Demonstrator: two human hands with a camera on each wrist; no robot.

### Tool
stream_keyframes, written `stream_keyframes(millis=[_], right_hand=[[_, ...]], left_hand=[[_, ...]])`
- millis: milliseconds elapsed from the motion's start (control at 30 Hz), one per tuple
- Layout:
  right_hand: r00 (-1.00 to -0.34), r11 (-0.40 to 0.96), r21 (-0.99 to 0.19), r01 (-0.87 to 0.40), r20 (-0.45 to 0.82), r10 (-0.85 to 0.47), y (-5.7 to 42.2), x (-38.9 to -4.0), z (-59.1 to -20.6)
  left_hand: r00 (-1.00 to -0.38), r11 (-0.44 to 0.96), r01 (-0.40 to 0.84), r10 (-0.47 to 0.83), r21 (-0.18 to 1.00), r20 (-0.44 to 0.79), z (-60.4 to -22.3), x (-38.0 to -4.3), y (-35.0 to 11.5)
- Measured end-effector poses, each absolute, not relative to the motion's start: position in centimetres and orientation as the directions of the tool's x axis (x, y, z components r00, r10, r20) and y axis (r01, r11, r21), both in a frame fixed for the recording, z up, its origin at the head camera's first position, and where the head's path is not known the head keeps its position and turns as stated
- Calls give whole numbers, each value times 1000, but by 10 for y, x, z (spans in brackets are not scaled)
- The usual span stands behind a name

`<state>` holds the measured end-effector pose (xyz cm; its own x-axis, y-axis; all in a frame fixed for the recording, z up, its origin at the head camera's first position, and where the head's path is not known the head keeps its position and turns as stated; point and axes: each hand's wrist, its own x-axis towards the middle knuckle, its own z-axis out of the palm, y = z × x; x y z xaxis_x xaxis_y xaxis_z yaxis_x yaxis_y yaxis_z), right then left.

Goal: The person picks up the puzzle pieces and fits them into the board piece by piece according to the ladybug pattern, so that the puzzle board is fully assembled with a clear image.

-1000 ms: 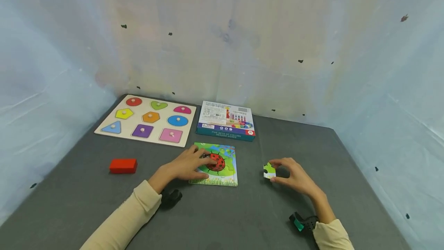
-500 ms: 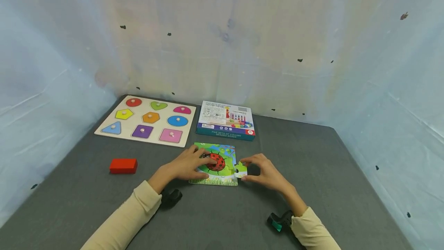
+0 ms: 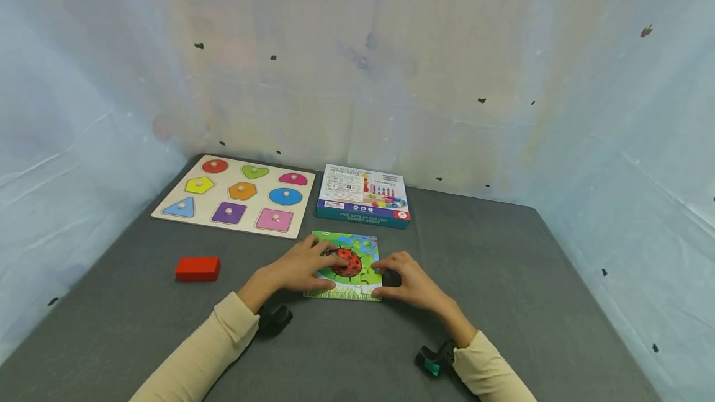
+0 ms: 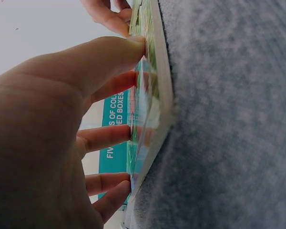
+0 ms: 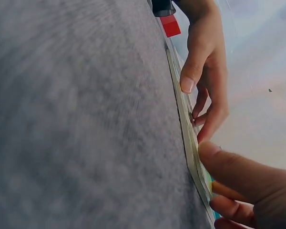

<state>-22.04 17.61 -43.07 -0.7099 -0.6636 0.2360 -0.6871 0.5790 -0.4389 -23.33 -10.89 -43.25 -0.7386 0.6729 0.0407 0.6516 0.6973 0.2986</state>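
Note:
A square ladybug jigsaw puzzle (image 3: 365,244) lies flat on the dark grey table. Across its left part rests my left hand (image 3: 296,267), fingers spread and fingertips on the picture; the left wrist view shows its thumb at the puzzle's near edge (image 4: 163,76). At the lower right of the puzzle, my right hand (image 3: 412,283) holds a green and white puzzle piece (image 3: 370,278) between thumb and fingers, low over the picture. In the right wrist view, the right thumb (image 5: 229,164) is right at the puzzle's rim, and the piece is mostly hidden.
A wooden peg board (image 3: 257,202) with colourful knobbed shapes lies at the back left. Beside it is a teal and white bead box (image 3: 363,194), just behind the puzzle. A red block (image 3: 198,268) sits to the left. Pale sheeting (image 3: 357,79) encloses the table.
My right hand has carried the puzzle piece leftward from the table's right side onto the puzzle's lower right corner. My left hand has stayed in place on the puzzle.

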Motion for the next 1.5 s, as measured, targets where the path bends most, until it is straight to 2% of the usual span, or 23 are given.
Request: stream_keyframes(millis=[533,900,1500], right_hand=[[-705,570,-450,-688,230,-671,173,-222,-435],[-693,575,-405,-711,263,-672,174,-224,-436],[-687,570,-402,-717,272,-673,166,-223,-439]], left_hand=[[-739,698,653,673,295,44,-433,-234,-109],[-734,696,661,678,279,48,-432,-233,-107],[-741,703,651,671,287,37,-431,-233,-108]])
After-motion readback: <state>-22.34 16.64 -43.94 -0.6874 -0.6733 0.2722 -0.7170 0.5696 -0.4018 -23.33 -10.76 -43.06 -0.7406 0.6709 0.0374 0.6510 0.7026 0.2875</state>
